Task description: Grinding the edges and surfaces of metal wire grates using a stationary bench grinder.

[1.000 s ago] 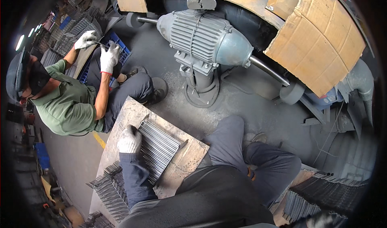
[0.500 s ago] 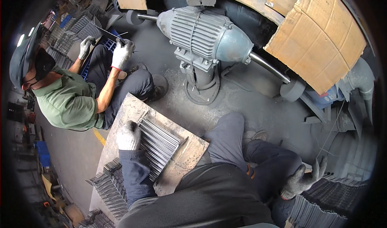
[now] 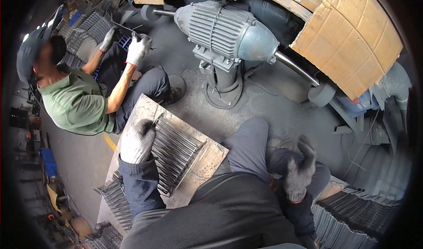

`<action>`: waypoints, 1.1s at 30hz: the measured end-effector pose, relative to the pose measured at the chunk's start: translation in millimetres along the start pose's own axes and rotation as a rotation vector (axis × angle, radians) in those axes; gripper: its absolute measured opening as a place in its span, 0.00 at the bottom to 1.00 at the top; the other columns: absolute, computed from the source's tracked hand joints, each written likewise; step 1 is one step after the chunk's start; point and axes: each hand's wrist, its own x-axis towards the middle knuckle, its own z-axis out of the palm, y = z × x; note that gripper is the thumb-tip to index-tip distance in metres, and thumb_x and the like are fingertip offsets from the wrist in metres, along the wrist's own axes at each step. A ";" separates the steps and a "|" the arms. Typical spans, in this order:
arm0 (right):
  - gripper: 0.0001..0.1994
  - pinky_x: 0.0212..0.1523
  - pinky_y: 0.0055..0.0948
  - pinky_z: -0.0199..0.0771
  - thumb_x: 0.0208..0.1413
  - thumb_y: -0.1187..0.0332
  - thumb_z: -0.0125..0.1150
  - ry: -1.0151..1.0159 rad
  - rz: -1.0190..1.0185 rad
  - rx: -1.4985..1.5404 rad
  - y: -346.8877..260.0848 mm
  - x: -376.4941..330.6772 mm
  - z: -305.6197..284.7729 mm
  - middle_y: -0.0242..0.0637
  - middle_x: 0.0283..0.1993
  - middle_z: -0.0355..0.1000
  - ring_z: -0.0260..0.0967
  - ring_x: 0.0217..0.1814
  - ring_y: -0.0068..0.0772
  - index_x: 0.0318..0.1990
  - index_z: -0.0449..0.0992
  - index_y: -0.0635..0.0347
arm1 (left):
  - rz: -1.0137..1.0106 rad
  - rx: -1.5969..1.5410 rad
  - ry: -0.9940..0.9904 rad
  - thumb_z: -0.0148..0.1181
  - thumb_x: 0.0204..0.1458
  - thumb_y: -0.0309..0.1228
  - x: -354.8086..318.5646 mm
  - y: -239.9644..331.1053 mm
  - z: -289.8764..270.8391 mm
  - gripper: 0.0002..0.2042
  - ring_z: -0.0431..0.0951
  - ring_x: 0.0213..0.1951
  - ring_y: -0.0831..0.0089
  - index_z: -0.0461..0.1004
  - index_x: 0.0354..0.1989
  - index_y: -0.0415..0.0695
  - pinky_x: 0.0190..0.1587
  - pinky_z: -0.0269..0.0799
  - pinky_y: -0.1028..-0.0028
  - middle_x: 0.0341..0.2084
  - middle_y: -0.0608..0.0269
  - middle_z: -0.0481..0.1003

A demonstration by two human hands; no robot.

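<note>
A metal wire rack [image 3: 176, 154] of close parallel rods lies over a worn board [image 3: 213, 154] at my left side. My left hand [image 3: 137, 142], in a grey-and-white glove, is closed on the rack's far left corner; its fingertips are partly hidden. Over my right thigh hovers my right hand [image 3: 299, 172], gloved too, holding nothing, with thumb and fingers apart. To its lower right stands a large stack of similar wire racks [image 3: 348, 218]. More racks [image 3: 116, 200] are piled by my left forearm.
Ahead stands a grey motor [image 3: 220, 31] on a pedestal, with a shaft and wheel [image 3: 321, 94] on its right. A cardboard sheet [image 3: 348, 37] hangs at the upper right. On the left sits a co-worker [image 3: 79, 101] in a green shirt, gloved hands holding a dark flat piece.
My right hand has swung from beside the right-hand stack up and left over my thigh. My left hand has shifted slightly left, and the rack under it looks tilted differently.
</note>
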 end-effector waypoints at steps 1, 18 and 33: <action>0.21 0.67 0.41 0.72 0.58 0.71 0.70 -0.074 0.107 0.097 2.9 -0.2 6.9 0.54 0.64 0.73 0.72 0.67 0.51 0.59 0.75 0.61 | 0.039 -0.021 -0.012 0.64 0.55 0.29 4.7 13.0 -0.3 0.11 0.85 0.37 0.47 0.84 0.44 0.38 0.44 0.80 0.61 0.33 0.45 0.83; 0.08 0.32 0.30 0.77 0.68 0.70 0.61 -0.071 0.588 0.814 73.3 42.2 -2.6 0.36 0.35 0.79 0.76 0.30 0.28 0.46 0.80 0.66 | 0.239 -0.507 0.107 0.81 0.42 0.30 26.1 247.8 145.8 0.53 0.69 0.68 0.47 0.54 0.77 0.36 0.70 0.67 0.56 0.65 0.42 0.67; 0.16 0.46 0.31 0.77 0.64 0.69 0.68 0.314 0.737 0.531 232.9 41.5 -127.8 0.38 0.47 0.81 0.76 0.42 0.27 0.55 0.80 0.69 | 0.078 -0.912 -0.704 0.70 0.60 0.34 26.2 369.5 361.5 0.16 0.79 0.33 0.73 0.73 0.47 0.35 0.38 0.77 0.70 0.33 0.59 0.81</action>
